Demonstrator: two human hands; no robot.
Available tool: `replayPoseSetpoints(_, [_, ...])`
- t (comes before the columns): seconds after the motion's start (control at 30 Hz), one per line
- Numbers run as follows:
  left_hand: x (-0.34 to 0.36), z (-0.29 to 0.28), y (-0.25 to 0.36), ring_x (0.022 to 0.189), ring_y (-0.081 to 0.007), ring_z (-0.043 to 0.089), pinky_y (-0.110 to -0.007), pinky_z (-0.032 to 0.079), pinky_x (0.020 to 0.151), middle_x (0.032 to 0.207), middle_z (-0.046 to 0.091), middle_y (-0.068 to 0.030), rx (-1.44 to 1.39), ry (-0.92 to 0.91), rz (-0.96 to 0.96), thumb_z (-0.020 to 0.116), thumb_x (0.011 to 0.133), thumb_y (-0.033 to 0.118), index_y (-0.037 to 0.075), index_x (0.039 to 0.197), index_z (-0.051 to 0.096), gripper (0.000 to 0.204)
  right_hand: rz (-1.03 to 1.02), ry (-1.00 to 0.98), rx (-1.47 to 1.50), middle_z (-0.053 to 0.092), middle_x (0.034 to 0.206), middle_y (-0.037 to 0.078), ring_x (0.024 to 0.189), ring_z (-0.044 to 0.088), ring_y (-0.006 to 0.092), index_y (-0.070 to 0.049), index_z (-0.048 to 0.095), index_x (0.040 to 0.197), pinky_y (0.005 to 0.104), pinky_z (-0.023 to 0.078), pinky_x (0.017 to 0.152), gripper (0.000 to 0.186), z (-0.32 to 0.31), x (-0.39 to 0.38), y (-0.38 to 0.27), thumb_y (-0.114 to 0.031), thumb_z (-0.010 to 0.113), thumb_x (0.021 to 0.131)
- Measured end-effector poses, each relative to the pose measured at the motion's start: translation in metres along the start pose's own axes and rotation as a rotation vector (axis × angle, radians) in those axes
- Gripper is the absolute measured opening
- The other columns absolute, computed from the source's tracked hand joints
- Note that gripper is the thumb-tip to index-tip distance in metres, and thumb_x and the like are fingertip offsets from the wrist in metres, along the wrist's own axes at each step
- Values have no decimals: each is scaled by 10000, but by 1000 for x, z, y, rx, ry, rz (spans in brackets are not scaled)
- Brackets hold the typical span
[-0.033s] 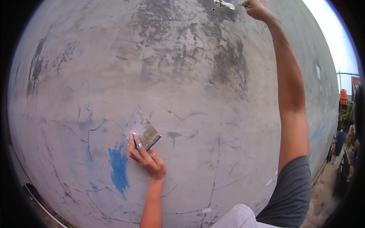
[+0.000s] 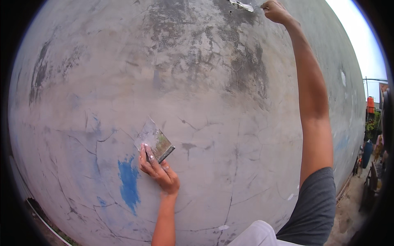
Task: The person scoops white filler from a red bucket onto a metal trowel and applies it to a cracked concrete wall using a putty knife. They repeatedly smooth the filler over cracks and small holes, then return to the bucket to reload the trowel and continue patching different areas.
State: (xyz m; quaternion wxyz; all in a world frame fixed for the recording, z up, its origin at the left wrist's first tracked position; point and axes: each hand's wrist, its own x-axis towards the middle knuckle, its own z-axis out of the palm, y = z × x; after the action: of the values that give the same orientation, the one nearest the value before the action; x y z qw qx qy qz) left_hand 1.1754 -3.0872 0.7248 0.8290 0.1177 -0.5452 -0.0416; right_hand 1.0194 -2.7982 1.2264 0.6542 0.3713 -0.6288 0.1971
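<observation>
A weathered grey wall (image 2: 197, 110) with cracks and dark stains fills most of the view. Low at the centre-left, my left hand (image 2: 158, 170) grips a flat, roughly square scraper blade (image 2: 148, 135) smeared with pale filler, one dark edge facing right. Its fingers are spotted with white. High at the top edge, my right hand (image 2: 277, 11) is closed round the thin handle of a putty knife (image 2: 241, 5), its blade carrying white paste against the dark stained patch. The picture's edge partly cuts off this tool.
A blue paint patch (image 2: 129, 182) marks the wall left of my left hand. On the far right runs a ground strip (image 2: 349, 213) with a blue barrel (image 2: 367, 153) and an orange tank (image 2: 370, 105). A pale pipe (image 2: 49, 223) lies along the wall's lower left.
My right hand and the putty knife have shifted very slightly left. The scraper blade in my left hand is almost unmoved.
</observation>
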Motion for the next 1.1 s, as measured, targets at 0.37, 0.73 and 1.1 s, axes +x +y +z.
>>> replayPoseSetpoints(0.37, [2, 3, 0, 1249, -370, 324, -482, 224, 1055, 1416, 354, -195, -41, -3, -13, 322, 965, 251, -62, 1364, 377, 510, -68, 2, -107, 615, 1081, 216, 1068, 553, 338, -6, 646, 1093, 405, 438, 931, 330, 10, 3, 7, -74, 480, 816])
replayPoseSetpoints(0.73, [2, 4, -1, 1243, -373, 330, -481, 236, 1044, 1410, 359, -192, -24, 9, 2, 309, 977, 266, -57, 1356, 388, 504, -101, 270, -232, 601, 1045, 238, 1017, 559, 379, 16, 638, 1079, 423, 446, 909, 318, 67, -11, -8, -80, 504, 806])
replayPoseSetpoints(1.1, [3, 1, -2, 1235, -372, 333, -473, 243, 1044, 1406, 361, -194, -9, -5, 0, 313, 975, 270, -61, 1353, 394, 509, -140, -116, -209, 629, 1082, 216, 1052, 579, 352, -15, 641, 1117, 400, 450, 911, 377, 22, -19, -19, -64, 486, 777])
